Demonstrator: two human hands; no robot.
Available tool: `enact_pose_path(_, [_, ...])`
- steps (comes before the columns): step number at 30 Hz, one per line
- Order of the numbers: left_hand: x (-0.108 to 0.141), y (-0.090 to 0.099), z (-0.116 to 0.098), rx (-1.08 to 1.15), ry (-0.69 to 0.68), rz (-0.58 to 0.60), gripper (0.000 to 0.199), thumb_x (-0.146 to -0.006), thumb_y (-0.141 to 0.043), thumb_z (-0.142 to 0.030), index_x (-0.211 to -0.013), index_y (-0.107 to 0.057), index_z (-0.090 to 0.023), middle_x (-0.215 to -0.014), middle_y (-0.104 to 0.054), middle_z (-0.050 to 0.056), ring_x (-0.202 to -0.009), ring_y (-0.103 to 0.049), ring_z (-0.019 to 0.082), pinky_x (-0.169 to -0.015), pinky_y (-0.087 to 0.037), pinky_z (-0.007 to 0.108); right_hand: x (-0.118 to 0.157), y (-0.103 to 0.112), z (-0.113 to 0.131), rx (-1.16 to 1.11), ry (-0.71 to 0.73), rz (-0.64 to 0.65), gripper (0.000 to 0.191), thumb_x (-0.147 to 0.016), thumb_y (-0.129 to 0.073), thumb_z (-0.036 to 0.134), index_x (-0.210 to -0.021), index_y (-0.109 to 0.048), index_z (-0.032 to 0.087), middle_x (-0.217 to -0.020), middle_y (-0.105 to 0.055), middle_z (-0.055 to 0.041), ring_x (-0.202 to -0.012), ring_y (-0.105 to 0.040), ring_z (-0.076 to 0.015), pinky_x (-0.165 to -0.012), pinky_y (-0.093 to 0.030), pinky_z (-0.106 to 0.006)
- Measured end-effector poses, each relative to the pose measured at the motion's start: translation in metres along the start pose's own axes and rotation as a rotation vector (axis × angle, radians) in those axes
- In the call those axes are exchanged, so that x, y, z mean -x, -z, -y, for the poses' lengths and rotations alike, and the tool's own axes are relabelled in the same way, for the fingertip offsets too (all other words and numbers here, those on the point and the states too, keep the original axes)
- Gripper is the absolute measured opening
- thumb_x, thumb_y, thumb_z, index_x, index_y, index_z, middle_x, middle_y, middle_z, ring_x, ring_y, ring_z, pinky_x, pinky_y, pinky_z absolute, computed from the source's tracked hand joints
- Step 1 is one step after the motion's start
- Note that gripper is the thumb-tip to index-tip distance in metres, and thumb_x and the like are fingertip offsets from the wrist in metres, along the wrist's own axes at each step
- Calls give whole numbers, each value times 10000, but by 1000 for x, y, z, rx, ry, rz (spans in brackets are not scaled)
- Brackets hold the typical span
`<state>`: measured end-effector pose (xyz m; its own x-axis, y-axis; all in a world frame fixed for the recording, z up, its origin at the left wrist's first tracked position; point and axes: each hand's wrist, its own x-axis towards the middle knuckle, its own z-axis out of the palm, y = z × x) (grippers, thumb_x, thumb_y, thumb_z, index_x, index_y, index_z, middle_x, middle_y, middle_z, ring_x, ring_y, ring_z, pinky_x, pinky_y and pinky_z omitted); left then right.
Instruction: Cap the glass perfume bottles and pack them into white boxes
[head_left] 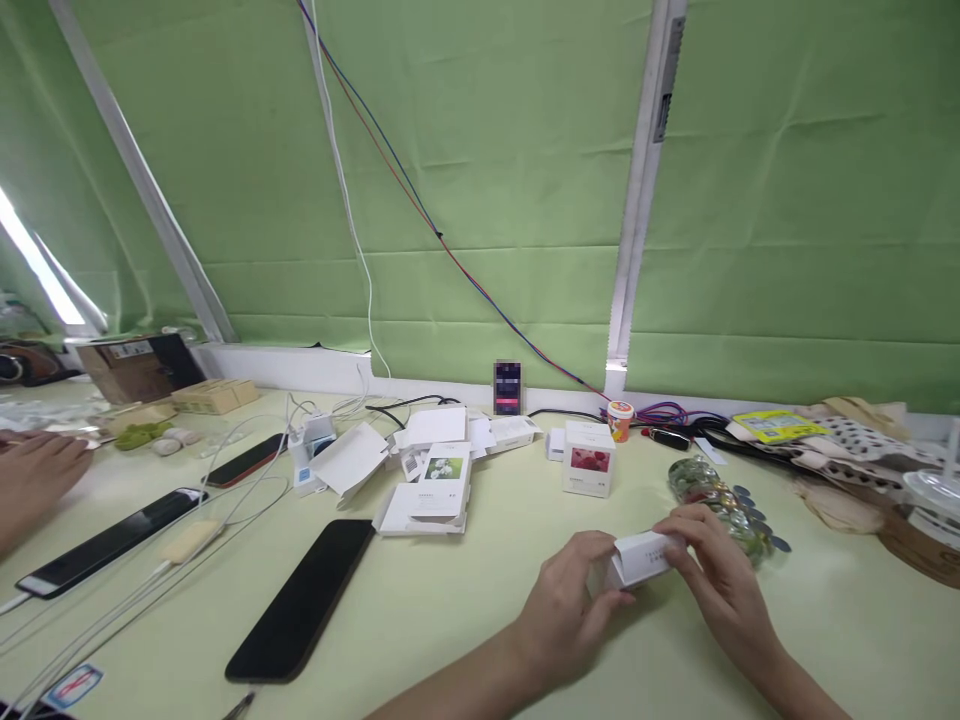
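A small white box (pixel 642 557) with faint printing is held between both hands above the table. My left hand (pixel 568 603) grips its left end, thumb below and fingers over the top. The fingers of my right hand (pixel 712 565) pinch its right end. Beyond it stands a white box with a red flower picture (pixel 589 460). To the right of that lie shiny, clear-wrapped round items (pixel 720 505) with dark discs along their edge. Flattened and opened white boxes (pixel 441 485), one with a white flower picture, lie left of the middle.
A black phone (pixel 304 600) lies at the front left, with a second phone (pixel 112 540), white cables and a power bank (pixel 191 540) further left. Another person's hand (pixel 41 475) rests at the left edge. A lidded cup (pixel 930 520) stands at the right.
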<state>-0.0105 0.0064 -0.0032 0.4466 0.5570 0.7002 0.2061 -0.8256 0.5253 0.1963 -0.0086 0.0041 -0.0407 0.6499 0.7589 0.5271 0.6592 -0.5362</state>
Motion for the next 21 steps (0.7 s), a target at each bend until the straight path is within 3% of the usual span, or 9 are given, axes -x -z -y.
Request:
enact_pose_path(8, [-2,3,-5,-102,-84,52,392,-879,-562,-198,-1243,-416,-197,-1104,-629,125,-1043,-603,230,-883,-527,344,-4,2,11,-81,-31,-15,136,-937,-493,265,-859,-603,248,-767,-541,-24,-699,-537,-202,-602,-436,-315])
enact_pose_path(15, [0,4,-3,-104,-113,36,444,-879,-574,-201,-1287,-398,-190,-1144,-622,145,-1088,-596,239,-907,-532,358,-7,2,14,-137,-96,19,161,-934,-504,281,-822,-612,239,-758,-536,-25,-699,-528,-199,-597,-428,-307])
enact_pose_path(21, [0,3,-2,-79,-113,20,393,-872,-591,-227,-1232,-438,-186,-1072,-652,129,-1014,-630,228,-857,-548,342,-6,0,13,-141,-141,3,180,-920,-525,322,-793,-621,238,-770,-501,-31,-725,-512,-205,-585,-435,-296])
